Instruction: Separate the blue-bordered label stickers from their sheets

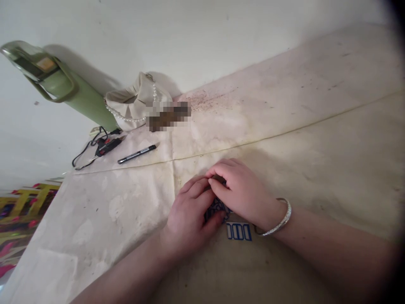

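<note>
Low over the cloth, my left hand (pixel 191 213) curls round a small piece with a dark blue line pattern (pixel 216 207), its thumb along the near edge. My right hand (pixel 243 185), with a silver bangle (pixel 286 217) at the wrist, closes at the far side of the same piece. Its thumb and index finger meet my left fingertips there. A brownish strip shows between the fingers; most of the piece is hidden, so I cannot tell its kind. Just below the right hand lies a flat part with blue-outlined slots (pixel 238 231); whether it joins the piece is unclear.
A creased, stained pale cloth (pixel 126 207) covers the table. Toward the wall stand a green bottle (pixel 79 95) and a cream bag with a pearl strap (pixel 129 105), beside a blurred-out patch. A black pen (pixel 137 154) and a corded black tool (pixel 107 145) lie left.
</note>
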A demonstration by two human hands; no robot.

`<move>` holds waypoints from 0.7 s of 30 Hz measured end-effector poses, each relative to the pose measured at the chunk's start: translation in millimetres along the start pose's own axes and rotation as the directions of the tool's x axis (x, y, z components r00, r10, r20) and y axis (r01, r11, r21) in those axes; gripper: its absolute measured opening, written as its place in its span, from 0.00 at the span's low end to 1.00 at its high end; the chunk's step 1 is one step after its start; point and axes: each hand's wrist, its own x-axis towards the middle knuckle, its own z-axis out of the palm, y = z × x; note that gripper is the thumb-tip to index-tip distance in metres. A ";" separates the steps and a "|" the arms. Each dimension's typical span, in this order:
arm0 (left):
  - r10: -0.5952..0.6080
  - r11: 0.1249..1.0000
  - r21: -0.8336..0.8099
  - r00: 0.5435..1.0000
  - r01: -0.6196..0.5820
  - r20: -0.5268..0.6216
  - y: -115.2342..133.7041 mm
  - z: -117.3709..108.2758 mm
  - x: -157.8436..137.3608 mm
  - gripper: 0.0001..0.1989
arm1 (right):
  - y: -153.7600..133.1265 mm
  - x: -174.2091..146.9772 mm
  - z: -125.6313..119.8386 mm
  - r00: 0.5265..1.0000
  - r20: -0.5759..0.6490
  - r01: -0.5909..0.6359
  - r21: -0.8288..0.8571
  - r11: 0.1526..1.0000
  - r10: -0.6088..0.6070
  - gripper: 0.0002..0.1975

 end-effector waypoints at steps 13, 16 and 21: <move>-0.002 1.000 0.008 1.000 0.002 -0.004 0.3 -0.1 -0.4 0.15 | -0.2 -1.4 -0.6 1.000 0.005 0.000 0.010 1.000 0.000 0.07; 0.000 1.000 0.010 1.000 0.000 -0.003 -0.1 0.4 0.0 0.15 | 0.5 -1.0 0.2 1.000 0.004 0.002 -0.001 1.000 -0.002 0.07; -0.004 1.000 0.009 1.000 0.004 0.003 -0.2 0.6 1.0 0.14 | 1.0 -0.9 0.0 1.000 0.007 0.004 0.001 1.000 -0.004 0.07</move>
